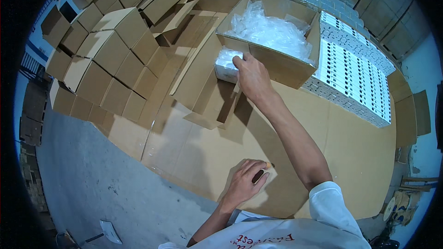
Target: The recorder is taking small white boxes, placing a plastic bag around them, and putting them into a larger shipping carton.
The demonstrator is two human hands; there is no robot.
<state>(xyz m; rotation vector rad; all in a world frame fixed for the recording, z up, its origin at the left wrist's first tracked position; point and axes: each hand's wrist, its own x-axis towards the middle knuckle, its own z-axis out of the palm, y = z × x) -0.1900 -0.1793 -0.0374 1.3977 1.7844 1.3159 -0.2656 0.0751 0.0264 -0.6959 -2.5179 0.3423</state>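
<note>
Plastic-wrapped block [226, 68] in right fingers [238, 62], at open carton [197, 79]

Red lettering [265, 239] on front of white shirt [318, 229], upside down in view.

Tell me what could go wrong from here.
The plastic-wrapped bundle could catch on the open carton, whose sides stand close by. It might also slip, since only the right hand grips it; the left hand is well apart, nearer the person's body, and may be slow to help.
</note>
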